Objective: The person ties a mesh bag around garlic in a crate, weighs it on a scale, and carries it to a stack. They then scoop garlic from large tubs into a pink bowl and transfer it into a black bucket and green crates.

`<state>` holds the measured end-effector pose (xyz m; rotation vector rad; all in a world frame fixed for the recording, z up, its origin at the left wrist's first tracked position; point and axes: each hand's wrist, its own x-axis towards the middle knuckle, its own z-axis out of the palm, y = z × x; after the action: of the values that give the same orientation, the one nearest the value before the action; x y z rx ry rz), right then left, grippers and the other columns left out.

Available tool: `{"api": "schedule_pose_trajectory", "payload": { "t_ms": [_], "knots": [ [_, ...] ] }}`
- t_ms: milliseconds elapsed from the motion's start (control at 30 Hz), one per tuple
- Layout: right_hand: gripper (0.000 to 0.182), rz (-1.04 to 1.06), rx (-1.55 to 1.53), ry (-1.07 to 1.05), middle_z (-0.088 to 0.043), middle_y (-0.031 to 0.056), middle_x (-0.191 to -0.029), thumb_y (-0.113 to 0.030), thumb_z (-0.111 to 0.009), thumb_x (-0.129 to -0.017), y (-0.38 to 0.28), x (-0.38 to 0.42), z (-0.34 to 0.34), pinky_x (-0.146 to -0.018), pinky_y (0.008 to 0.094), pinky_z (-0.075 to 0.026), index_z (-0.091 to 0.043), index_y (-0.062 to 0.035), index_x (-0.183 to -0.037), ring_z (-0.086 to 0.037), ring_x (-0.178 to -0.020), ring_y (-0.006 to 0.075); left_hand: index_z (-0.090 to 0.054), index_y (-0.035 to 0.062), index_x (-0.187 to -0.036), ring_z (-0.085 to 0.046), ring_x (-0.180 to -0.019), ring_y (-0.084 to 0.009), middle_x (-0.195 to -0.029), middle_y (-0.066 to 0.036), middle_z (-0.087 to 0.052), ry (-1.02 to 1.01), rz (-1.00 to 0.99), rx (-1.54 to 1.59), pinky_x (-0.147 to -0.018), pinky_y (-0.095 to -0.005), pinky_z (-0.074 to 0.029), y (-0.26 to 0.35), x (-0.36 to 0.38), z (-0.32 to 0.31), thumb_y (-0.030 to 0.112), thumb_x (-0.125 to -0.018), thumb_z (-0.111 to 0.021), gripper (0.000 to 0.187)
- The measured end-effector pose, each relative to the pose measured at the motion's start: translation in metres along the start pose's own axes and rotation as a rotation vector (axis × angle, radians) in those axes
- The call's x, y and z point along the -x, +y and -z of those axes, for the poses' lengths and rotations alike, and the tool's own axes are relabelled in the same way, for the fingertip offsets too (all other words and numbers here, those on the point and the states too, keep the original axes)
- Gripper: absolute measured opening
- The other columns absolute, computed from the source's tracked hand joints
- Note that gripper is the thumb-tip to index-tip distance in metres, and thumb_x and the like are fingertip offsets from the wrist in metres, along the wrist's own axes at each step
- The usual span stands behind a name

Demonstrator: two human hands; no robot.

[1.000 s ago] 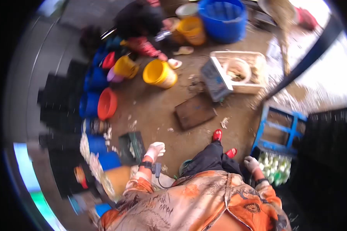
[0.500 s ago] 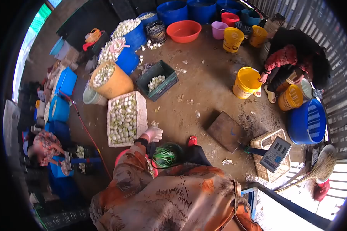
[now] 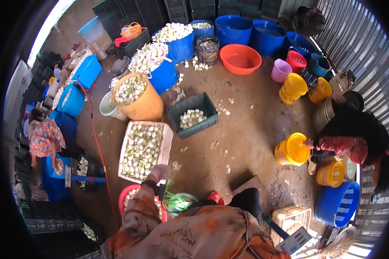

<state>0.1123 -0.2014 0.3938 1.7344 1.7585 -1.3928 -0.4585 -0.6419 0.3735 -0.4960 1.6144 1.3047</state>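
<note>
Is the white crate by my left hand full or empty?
Full: the white crate holds pale round produce nearly to its rim, by the left hand.

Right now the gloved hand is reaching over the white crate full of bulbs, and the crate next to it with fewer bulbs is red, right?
Not quite. In the head view that crate is dark green, not red. The left hand does reach over the white crate.

You stand on a brown dirt floor (image 3: 246, 134) strewn with pale scraps. On it rest a white crate (image 3: 143, 149) of pale bulbs, a dark green crate (image 3: 193, 115), an orange barrel (image 3: 138, 99), a red basin (image 3: 240, 58), yellow buckets (image 3: 292, 149) and blue tubs (image 3: 233, 29) along the far edge.
</note>
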Motion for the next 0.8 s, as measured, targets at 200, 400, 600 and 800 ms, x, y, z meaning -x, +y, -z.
{"api": "schedule_pose_trajectory", "payload": {
  "t_ms": [200,400,600,800],
  "knots": [
    [0.019,0.005,0.065,-0.019,-0.061,0.01,-0.063,-0.018,-0.053,-0.081,-0.088,-0.092,0.039,-0.05,0.0314,-0.048,-0.063,-0.0014,-0.078,-0.058,-0.053,0.0166,-0.059,0.0097,-0.099,-0.063,-0.08,-0.0199,-0.092,-0.005,-0.062,-0.018,0.025,0.084,-0.07,-0.0331,-0.051,0.032,0.011,-0.059,0.028,-0.084,-0.058,0.024],
    [0.02,0.026,0.213,-0.128,-0.06,0.0097,-0.062,-0.018,-0.053,-0.082,-0.219,-0.234,0.074,-0.05,0.0314,-0.048,-0.063,-0.0016,-0.077,-0.058,-0.052,0.0167,-0.052,0.0041,-0.111,-0.06,-0.089,-0.0251,-0.101,-0.011,-0.059,0.303,0.222,0.261,-0.072,-0.0386,-0.05,0.056,-0.053,-0.063,0.023,-0.087,-0.055,0.031],
    [0.012,0.91,0.897,-0.444,-0.061,0.0064,-0.068,-0.017,-0.054,-0.08,-0.372,-0.429,0.112,-0.057,0.0339,-0.048,-0.062,-0.008,-0.078,-0.059,-0.059,0.0183,-0.058,0.0058,-0.102,-0.063,-0.083,-0.0231,-0.099,-0.009,-0.062,0.275,0.144,0.416,-0.068,-0.0362,-0.051,0.135,-0.048,-0.146,0.025,-0.089,-0.054,0.023],
    [0.024,0.882,1.164,0.048,-0.063,0.0176,-0.102,-0.023,-0.06,-0.081,-0.697,-0.473,0.094,-0.084,0.0412,-0.046,-0.062,-0.005,-0.096,-0.06,-0.091,0.0353,-0.058,0.0036,-0.108,-0.062,-0.09,-0.0237,-0.101,-0.009,-0.062,0.335,0.081,0.536,-0.076,-0.0398,-0.052,0.19,-0.064,-0.172,0.029,-0.089,-0.055,0.032]
  ]
}}
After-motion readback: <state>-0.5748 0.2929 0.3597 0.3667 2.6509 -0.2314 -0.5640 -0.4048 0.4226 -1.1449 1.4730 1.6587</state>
